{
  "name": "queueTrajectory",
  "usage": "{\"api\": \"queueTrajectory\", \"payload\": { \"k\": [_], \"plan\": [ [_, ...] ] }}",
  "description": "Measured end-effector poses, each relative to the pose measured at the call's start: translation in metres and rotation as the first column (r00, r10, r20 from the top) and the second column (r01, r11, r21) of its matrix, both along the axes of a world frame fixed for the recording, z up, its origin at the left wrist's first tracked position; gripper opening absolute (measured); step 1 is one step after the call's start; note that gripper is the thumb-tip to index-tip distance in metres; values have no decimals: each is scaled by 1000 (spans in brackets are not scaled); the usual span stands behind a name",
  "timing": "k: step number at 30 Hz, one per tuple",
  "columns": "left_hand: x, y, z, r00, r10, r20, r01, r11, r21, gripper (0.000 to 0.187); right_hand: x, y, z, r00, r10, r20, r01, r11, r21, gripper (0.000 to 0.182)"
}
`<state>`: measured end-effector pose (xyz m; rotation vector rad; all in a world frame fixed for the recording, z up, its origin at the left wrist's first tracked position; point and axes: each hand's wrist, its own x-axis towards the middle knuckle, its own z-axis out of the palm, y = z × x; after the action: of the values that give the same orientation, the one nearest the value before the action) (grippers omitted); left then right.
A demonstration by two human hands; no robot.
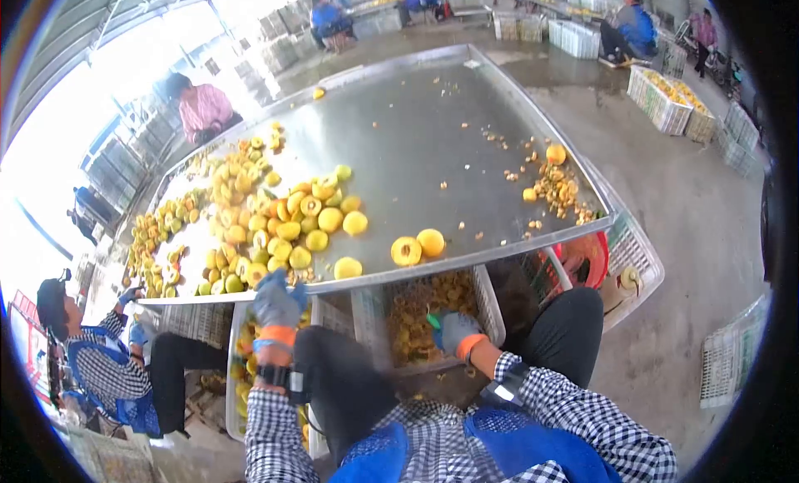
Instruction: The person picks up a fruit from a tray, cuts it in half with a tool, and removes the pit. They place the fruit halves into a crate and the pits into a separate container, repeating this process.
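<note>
My left hand point(279, 304), in a grey-and-blue glove with an orange cuff, reaches up at the metal table's point(399, 150) near rim. Its fingers look stretched apart beside a heap of yellow peaches point(287, 229), some cut in half. Lower and to the right, my gloved right hand point(459, 333) is closed around a small tool with a green handle point(434, 321); its working end is hidden. Below that hand sits a crate point(493, 304) holding yellowish fruit pieces. Two peaches point(416, 247) lie near the rim between my hands.
Peach pits point(558, 188) are piled at the table's right corner, above a red basin point(593, 258). Under the left side stands a fruit-filled white crate point(235, 400). One person point(108, 358) sits close on my left, another point(204, 108) beyond the table. More crates point(657, 100) stand behind.
</note>
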<state>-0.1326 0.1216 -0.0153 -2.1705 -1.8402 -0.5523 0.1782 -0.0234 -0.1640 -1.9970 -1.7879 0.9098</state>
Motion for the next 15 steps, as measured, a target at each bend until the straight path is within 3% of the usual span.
{"api": "queueTrajectory", "payload": {
  "k": [2, 4, 6, 8, 9, 12, 13, 14, 15],
  "plan": [
    [73, 21, 11, 913, -260, 315, 299, 951, -80, 54, -2, -17, 41, 998, 12, -58, -15, 999, -49, 34],
    [139, 22, 24, 826, -376, 420, 495, 840, -222, 60, -10, -21, 17, 999, 34, -42, -21, 961, 276, 35],
    [189, 65, -27, 882, -447, 148, 457, 736, -499, 62, -8, -28, 20, 999, 45, -30, -33, 943, 332, 36],
    [219, 57, -19, 865, -494, 92, 450, 680, -579, 61, -5, -38, 64, 998, 43, -40, -36, 989, 141, 37],
    [225, 52, -13, 853, -520, 56, 438, 651, -620, 61, -2, -37, 78, 998, 46, -43, -48, 998, -34, 40],
    [213, 36, -2, 919, -366, 149, 392, 792, -469, 45, 5, -42, 64, 988, -51, -148, 63, 995, 75, 37],
    [196, 50, -15, 882, -346, 322, 459, 786, -414, 42, 7, -46, 82, 997, 71, 11, -71, 935, 348, 34],
    [178, 63, -28, 823, -310, 476, 503, 786, -359, 39, 10, -40, 71, 983, 87, -159, 13, 840, 542, 33],
    [165, 50, -21, 450, -97, 888, 718, 631, -295, 34, 11, -37, 96, 986, 6, -165, 51, 939, 341, 30]
  ]
}}
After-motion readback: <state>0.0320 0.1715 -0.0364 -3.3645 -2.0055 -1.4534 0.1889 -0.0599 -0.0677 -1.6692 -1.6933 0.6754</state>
